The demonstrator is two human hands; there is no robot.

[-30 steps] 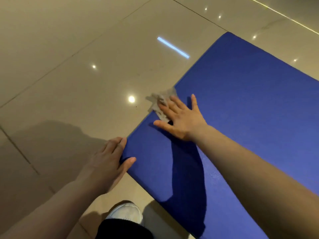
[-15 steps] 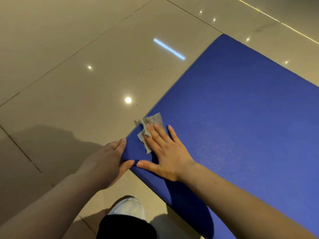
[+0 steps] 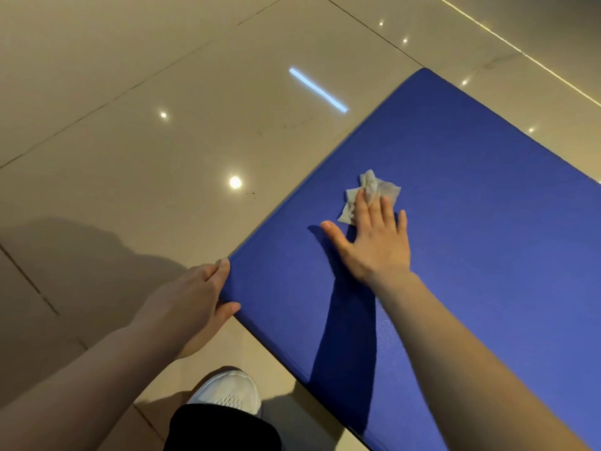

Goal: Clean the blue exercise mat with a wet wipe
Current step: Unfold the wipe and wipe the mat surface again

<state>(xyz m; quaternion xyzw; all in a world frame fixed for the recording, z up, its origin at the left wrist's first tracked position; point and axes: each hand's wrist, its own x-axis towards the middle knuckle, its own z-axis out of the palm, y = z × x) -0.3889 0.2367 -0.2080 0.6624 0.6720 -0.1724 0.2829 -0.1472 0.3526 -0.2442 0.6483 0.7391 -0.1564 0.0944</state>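
Note:
A blue exercise mat (image 3: 471, 196) lies flat on the tiled floor, running from the near corner to the upper right. My right hand (image 3: 374, 242) lies flat on the mat with straight, spread fingers that press a crumpled white wet wipe (image 3: 374, 190) onto the surface, inward from the mat's left edge. My left hand (image 3: 195, 301) rests at the mat's near left corner, fingers along the side edge and thumb against the near edge.
Glossy beige floor tiles (image 3: 146, 141) with light reflections surround the mat on the left and behind. My white shoe (image 3: 227, 392) and a dark trouser leg (image 3: 221, 428) sit on the floor just below the mat's near corner.
My right hand has slid the wipe from near the mat's corner up and to the right, further onto the mat. My left hand stays at the corner.

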